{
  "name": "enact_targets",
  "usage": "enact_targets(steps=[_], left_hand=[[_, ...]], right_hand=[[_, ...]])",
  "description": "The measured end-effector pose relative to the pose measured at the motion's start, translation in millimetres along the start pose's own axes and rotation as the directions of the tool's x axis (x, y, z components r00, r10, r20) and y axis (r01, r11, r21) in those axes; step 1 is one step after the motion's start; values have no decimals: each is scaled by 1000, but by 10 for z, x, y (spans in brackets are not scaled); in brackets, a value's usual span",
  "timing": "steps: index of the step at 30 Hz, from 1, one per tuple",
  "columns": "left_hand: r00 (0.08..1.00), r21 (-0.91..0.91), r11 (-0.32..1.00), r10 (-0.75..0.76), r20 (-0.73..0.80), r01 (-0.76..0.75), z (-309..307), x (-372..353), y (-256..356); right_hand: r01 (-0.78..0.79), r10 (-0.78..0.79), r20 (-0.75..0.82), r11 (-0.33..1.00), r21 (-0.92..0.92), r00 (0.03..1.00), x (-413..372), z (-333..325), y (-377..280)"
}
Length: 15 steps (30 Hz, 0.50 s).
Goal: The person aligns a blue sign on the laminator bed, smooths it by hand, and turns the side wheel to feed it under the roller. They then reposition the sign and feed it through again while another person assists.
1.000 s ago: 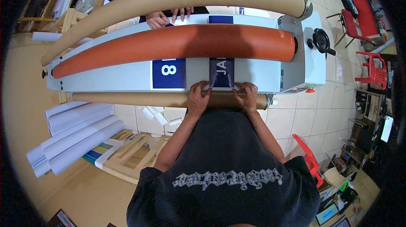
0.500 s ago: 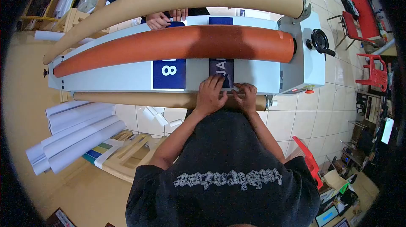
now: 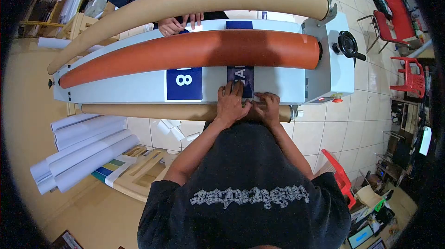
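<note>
A dark blue printed sheet [image 3: 248, 91] with white letters lies on the machine's pale bed, its far part passing under the orange roller [image 3: 199, 50]. My left hand [image 3: 230, 107] rests on its near end with fingers stretched out flat. Beside the sheet's near right corner is my right hand [image 3: 268, 106], fingers slightly bent on the bed edge and thumb apart, toward my left thumb. Whether the right thumb touches the sheet is hard to see. To the left, a second blue sheet [image 3: 184, 92] with a white 8 also runs under the roller.
Across the machine, a co-worker's hands [image 3: 178, 24] are at the far side of the bed. A brown roll [image 3: 199, 1] spans above, another brown roll [image 3: 153, 111] below the near edge. A black handwheel [image 3: 347, 44] is at right; white paper rolls [image 3: 88, 147] lie left.
The view has shifted slightly, moving the machine a little down and left. My hands keep nearly the same place at the sheet's near end. The co-worker's hands shift slightly.
</note>
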<state>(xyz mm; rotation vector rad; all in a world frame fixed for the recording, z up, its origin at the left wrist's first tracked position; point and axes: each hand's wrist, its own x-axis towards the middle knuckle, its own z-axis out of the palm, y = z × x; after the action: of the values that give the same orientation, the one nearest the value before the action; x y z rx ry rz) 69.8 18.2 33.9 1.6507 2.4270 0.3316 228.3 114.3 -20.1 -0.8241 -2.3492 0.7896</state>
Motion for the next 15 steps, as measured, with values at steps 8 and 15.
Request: enact_targets(steps=[8,15], left_hand=[[997,45,998,28,70,-31,-78,4,19],[993,42,999,-33,113,28,-159,91,138]], right_hand=[[442,-413,159,807,-393,897,1650,-2569,-414],[432,196,744,709,-558,638,2745,-3261,-393]])
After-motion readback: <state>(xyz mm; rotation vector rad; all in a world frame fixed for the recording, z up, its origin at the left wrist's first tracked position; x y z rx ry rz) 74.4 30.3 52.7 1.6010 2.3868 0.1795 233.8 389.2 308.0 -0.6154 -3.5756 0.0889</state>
